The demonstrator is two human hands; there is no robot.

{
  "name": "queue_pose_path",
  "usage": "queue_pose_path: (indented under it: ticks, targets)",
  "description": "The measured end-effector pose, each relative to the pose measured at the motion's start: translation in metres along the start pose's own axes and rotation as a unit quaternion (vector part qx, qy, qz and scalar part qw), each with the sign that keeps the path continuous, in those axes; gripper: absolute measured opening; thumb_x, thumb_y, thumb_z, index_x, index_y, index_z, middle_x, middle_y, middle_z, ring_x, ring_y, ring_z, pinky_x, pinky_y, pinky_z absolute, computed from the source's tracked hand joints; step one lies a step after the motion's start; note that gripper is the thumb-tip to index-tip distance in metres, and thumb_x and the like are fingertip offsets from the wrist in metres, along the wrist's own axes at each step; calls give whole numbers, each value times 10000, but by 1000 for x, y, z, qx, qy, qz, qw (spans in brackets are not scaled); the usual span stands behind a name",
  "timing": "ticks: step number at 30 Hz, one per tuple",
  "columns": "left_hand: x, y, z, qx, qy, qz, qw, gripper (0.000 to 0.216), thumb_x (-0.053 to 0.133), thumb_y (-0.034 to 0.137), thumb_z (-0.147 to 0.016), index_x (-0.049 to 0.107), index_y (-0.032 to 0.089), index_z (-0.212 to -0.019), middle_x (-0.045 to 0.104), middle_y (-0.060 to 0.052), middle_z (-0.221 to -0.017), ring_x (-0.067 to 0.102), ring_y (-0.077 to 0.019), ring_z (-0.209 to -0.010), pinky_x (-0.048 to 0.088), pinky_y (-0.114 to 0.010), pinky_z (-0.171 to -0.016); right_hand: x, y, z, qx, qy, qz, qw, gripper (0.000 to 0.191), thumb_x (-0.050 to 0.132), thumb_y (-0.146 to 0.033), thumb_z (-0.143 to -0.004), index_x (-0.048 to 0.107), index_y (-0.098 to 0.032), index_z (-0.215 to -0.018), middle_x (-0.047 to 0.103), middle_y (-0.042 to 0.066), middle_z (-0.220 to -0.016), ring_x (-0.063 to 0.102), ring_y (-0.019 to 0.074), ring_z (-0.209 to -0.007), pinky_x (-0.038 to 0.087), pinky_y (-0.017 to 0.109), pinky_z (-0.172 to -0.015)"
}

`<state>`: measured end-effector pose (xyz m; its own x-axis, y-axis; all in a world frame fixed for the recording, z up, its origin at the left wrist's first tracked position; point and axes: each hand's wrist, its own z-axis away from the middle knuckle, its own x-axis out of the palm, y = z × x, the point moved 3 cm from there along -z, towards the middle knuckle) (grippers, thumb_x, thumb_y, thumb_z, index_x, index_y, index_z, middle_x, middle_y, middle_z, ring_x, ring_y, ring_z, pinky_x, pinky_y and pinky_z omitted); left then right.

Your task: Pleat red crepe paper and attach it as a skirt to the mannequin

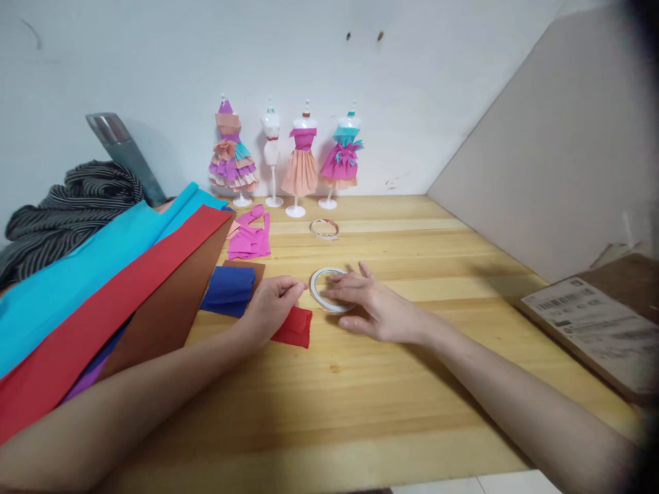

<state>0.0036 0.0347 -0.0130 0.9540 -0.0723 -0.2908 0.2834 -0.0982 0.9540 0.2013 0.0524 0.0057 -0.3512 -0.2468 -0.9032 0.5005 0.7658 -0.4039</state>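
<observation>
A roll of double-sided tape (315,291) lies flat on the wooden table. My right hand (378,309) rests over its right side, fingers spread and fingertips at the ring. Just left of the roll, my left hand (272,302) is closed in a pinch, thumb against forefinger; whatever sits between them is too small to make out. Partly under that hand lies a folded piece of red crepe paper (296,329). A folded blue piece (229,285) is to its left, on top of a brown piece (261,269).
Four small mannequins stand along the wall, one undressed (272,151). A thinner tape ring (324,230) and magenta paper scraps (250,240) lie before them. Large cyan (97,261), red (118,295) and brown sheets (165,315), striped cloth (77,206) and a bottle (126,151) occupy the left; a cardboard box (597,322) the right.
</observation>
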Motion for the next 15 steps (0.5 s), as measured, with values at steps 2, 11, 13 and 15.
queue_pose_path:
  ticks: [2,11,13,15]
  targets:
    - [0,0,1,4,12,-1,1000,305,522,364,-810,639,136,-645,388,55,-512,343,-94,-505,285,-222,-496,-7,-6,3,2,42,-25,999,352,637,-332,-843,663,-182,-1161,658,172,-1257,553,355,-1224,153,695,-1085]
    - [9,12,17,53,82,4,995,283,509,284,-862,720,147,-993,642,-8,-684,557,-141,-632,438,-243,-600,23,-47,5,153,77,-421,891,375,735,-499,-726,626,-154,-825,608,6,-667,532,121,-565,436,240,-521]
    - [10,14,21,62,73,2,995,306,490,283,-883,698,136,-1052,673,-32,-749,587,-145,-654,470,-253,-620,28,-45,4,189,85,-481,852,394,772,-507,-682,574,-166,-687,562,-26,-568,489,89,-494,410,220,-486]
    - [10,21,25,123,68,-17,990,294,540,288,-865,683,137,-1073,702,-73,-889,630,-167,-758,505,-282,-702,28,-39,4,225,95,-519,819,427,804,-522,-639,566,-167,-652,564,-33,-541,493,78,-469,421,214,-480]
